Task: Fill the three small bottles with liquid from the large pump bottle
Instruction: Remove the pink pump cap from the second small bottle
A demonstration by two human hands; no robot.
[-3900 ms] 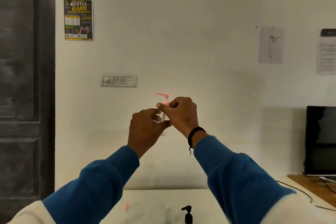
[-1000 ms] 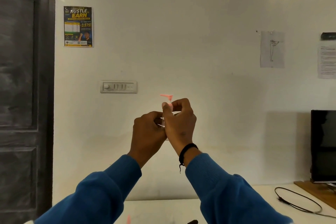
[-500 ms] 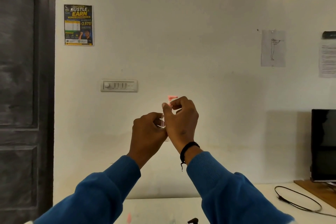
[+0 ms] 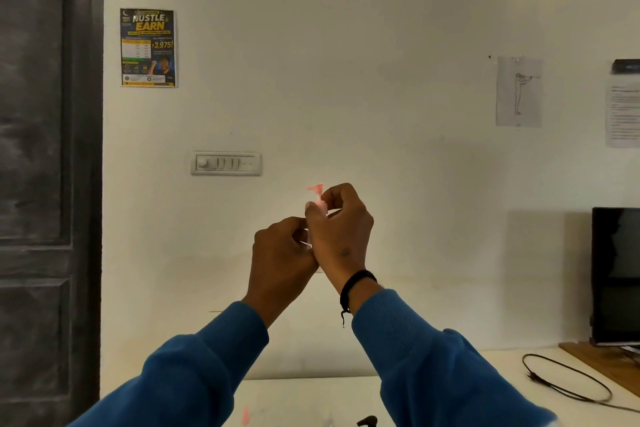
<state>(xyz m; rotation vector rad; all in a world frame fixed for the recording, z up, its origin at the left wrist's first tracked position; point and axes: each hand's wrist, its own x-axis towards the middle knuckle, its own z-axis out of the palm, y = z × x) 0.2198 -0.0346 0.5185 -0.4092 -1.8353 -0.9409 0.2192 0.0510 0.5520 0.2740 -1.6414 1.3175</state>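
Note:
Both hands are raised in front of the wall, holding one small clear bottle (image 4: 308, 240) with a pink pump cap (image 4: 317, 190). My left hand (image 4: 280, 255) wraps around the bottle's body. My right hand (image 4: 341, 230) pinches the pink cap at the collar, and its nozzle sticks out to the left, blurred. Most of the bottle is hidden between the hands. At the bottom edge, the tip of a black pump head (image 4: 367, 421) and a pink pump tip (image 4: 245, 415) just show on the white table (image 4: 301, 395).
A dark door (image 4: 45, 184) stands on the left. A switch plate (image 4: 225, 163) and papers are on the wall. A black monitor (image 4: 615, 274) sits on a wooden board at the right, with a black cable (image 4: 568, 381) looped on the table.
The pink cap's nozzle has turned under my right fingers. Compared with several seconds ago the view has tilted up, leaving less of the table in sight.

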